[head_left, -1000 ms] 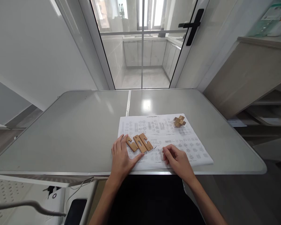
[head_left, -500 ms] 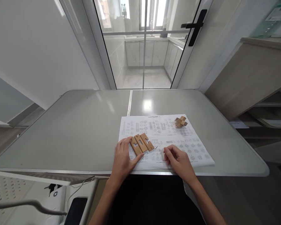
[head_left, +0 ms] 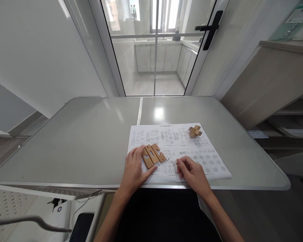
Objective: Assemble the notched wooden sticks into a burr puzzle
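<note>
The three flat wooden pieces (head_left: 153, 155) lay side by side and touching on the left near part of the instruction sheet (head_left: 204, 158). Each had its long axis running from far and slightly left to near and slightly right. They sat directly against our left hand (head_left: 135, 171), on its right side. That hand rested flat with its fingers spread, the fingertips at the far end of the leftmost piece and the thumb stretched under the near ends, so it bracketed the piece without lifting it. Our right hand (head_left: 193, 173) lay further right on the sheet, apart from the pieces, with its fingers loosely curled under. We could see nothing held in it. The left hand was plainly the nearer of the two. At the far right corner of the sheet stood a small assembled wooden puzzle (head_left: 194, 131), well apart from both hands. The sheet lay at the near edge of the grey bench (head_left: 91, 134), and beyond the bench stood a glass door with a black handle (head_left: 210, 28).
</note>
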Demonstrator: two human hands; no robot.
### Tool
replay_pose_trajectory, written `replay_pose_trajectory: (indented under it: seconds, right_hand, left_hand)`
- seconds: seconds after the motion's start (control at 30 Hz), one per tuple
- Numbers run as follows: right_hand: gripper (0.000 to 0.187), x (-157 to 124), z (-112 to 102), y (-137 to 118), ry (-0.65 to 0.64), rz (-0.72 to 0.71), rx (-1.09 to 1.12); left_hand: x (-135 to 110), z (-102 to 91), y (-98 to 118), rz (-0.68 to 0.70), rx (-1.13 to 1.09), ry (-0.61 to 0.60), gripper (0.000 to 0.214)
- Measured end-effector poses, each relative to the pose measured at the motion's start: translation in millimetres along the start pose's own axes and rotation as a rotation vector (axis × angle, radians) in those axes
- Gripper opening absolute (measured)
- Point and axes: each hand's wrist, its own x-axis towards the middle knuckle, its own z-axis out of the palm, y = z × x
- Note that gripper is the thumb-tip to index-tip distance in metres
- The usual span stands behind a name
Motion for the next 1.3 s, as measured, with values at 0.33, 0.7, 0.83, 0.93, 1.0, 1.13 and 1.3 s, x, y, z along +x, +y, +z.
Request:
replay_pose_trajectory:
  seconds: [0.33,0.7,0.83,0.93,1.0,1.13,1.3]
  right_hand:
    - [0.045,-0.3,-0.3,-0.5,-0.001,-0.013,0.002]
    - [0.046,0.1,-1.0,-1.5,-0.007,-0.022,0.003]
    - [0.045,-3.0,-0.1,-3.9,0.036,-0.049,-0.022]
    - [0.044,-7.8,2.9,-10.4,0.083,-0.071,-0.055]
    - [0.042,-11.1,5.8,-16.9,0.064,-0.047,-0.043]
    - [0.040,-15.5,11.0,-28.4,-0.112,0.027,0.091]
    - [0.048,-15.0,12.1,-30.5,-0.182,0.105,0.263]
  left_hand:
    - [12.2,1.3,3.4,-0.018,-0.110,-0.061,0.078]
    - [5.3,4.0,-1.2,0.038,-0.100,-0.023,0.082]
    - [2.1,-1.1,2.3,0.088,-0.125,-0.029,0.088]
    - [0.6,-5.0,12.4,0.148,-0.182,-0.044,0.094]
    - [0.7,-6.5,22.0,0.177,-0.223,-0.054,0.097]
    - [3.4,-7.6,40.7,0.227,-0.294,-0.066,0.098]
    - [5.5,-4.6,48.4,0.206,-0.412,-0.094,0.094]
